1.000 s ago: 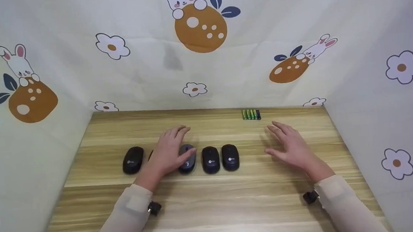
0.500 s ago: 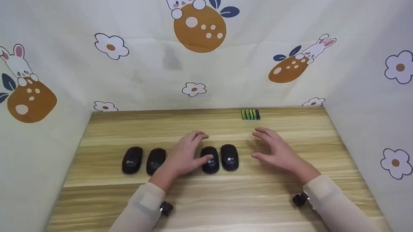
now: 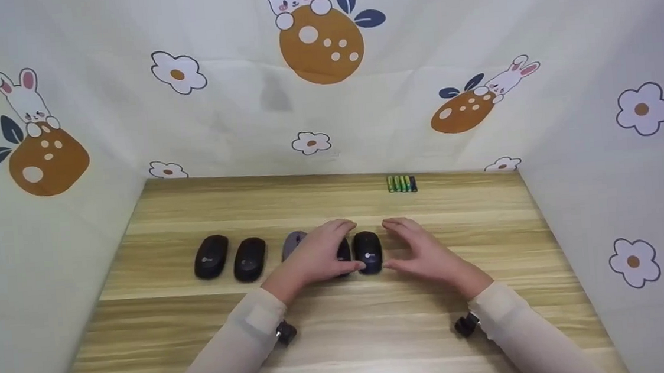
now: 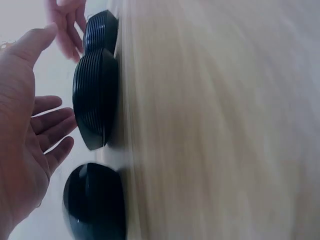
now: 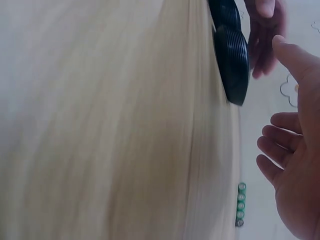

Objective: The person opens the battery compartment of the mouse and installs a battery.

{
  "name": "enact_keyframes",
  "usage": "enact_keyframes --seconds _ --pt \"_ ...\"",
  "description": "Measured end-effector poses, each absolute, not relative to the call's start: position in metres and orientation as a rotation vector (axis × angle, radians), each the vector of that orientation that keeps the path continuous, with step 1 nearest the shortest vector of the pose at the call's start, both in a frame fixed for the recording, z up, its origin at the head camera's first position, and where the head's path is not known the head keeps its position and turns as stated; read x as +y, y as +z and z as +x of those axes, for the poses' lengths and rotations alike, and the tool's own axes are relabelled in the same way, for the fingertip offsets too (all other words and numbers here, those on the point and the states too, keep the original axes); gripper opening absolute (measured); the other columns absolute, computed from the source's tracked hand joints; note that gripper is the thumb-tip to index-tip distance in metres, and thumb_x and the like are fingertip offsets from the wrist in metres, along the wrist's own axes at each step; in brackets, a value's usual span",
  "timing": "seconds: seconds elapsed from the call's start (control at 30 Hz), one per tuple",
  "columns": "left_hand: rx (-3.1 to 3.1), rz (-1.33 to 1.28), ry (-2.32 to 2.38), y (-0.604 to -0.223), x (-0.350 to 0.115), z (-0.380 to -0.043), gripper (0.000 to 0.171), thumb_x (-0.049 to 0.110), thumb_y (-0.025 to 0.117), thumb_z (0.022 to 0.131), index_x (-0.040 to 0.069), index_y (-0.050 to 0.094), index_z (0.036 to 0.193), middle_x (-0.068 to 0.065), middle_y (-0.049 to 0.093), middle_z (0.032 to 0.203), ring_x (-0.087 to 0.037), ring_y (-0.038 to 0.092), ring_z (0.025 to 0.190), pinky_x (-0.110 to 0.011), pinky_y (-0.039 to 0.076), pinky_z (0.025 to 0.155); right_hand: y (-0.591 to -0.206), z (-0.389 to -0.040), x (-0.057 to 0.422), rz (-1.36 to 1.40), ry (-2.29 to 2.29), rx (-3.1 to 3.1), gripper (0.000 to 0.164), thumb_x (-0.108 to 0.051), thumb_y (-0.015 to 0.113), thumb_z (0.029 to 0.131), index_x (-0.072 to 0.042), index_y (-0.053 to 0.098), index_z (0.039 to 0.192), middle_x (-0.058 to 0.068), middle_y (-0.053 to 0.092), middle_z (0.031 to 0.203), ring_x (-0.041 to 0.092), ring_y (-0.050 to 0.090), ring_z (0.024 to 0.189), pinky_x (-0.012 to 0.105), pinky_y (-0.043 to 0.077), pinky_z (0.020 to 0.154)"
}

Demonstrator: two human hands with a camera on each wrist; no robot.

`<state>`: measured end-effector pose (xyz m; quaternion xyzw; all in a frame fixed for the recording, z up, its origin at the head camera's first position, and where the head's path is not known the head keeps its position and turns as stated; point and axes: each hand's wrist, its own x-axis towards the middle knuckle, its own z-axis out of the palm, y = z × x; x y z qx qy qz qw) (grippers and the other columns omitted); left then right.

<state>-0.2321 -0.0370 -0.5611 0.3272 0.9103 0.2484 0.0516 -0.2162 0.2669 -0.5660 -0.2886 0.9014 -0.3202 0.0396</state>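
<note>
Several computer mice lie in a row on the wooden table. My left hand [image 3: 320,252] hovers over the row with fingers spread, partly hiding the dark grey mouse [image 3: 293,245] and the black mouse [image 3: 344,249] beside it. Its thumb tip overlaps the edge of the rightmost black mouse [image 3: 368,253] in the head view. Just right of that mouse is my right hand [image 3: 429,254], thumb and fingers apart, nothing between them. In the left wrist view, the left fingers lie beyond a black mouse [image 4: 95,97]. The right wrist view shows the right hand apart from the nearest mouse [image 5: 232,62].
Two more black mice, an outer one [image 3: 211,257] and an inner one [image 3: 249,259], sit at the row's left end. A short row of green batteries [image 3: 401,184] with one dark one lies near the back edge. Printed fabric walls [image 3: 232,129] enclose the table [image 3: 344,339].
My left hand has moved right along the row, uncovering the second mouse from the left. My right hand has moved left towards the rightmost mouse. The mice and batteries have stayed put.
</note>
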Motion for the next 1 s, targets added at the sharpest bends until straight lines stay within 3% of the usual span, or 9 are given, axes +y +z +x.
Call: enact_keyframes --seconds 0.33,0.57,0.77,1.0 --pt "2.743 1.051 0.662 -0.566 -0.023 -0.232 0.097 0.062 0.081 0.095 0.004 0.048 0.164 -0.015 0.052 0.165 -0.032 0.050 0.153 -0.046 0.039 0.128 -0.571 -0.212 0.251 -0.905 -0.905 2.730 0.099 -0.051 0.088 0.093 -0.002 0.044 0.167 0.015 0.046 0.170 0.036 0.043 0.157 0.051 0.034 0.130" --pt "2.759 1.088 0.513 -0.566 -0.017 -0.232 0.094 0.062 0.083 0.093 0.005 0.051 0.161 -0.014 0.057 0.160 -0.031 0.054 0.148 -0.047 0.040 0.127 -0.571 -0.211 0.244 -0.909 -0.916 2.698 0.100 -0.047 0.090 0.092 -0.002 0.043 0.168 0.016 0.044 0.171 0.038 0.041 0.158 0.055 0.033 0.130" --pt "2.751 1.122 0.443 -0.563 -0.012 -0.233 0.096 0.059 0.084 0.093 0.001 0.050 0.162 -0.016 0.058 0.159 -0.033 0.054 0.148 -0.047 0.038 0.128 -0.575 -0.214 0.243 -0.985 -0.946 2.683 0.092 -0.038 0.092 0.092 -0.001 0.048 0.164 0.020 0.048 0.168 0.043 0.047 0.153 0.059 0.037 0.127" --pt "2.759 1.144 0.476 -0.568 -0.010 -0.233 0.091 0.053 0.086 0.093 0.000 0.052 0.159 -0.015 0.061 0.153 -0.032 0.058 0.142 -0.044 0.044 0.125 -0.583 -0.218 0.244 -1.045 -1.023 2.650 0.089 -0.033 0.095 0.090 0.000 0.051 0.160 0.019 0.052 0.162 0.041 0.051 0.149 0.056 0.039 0.127"
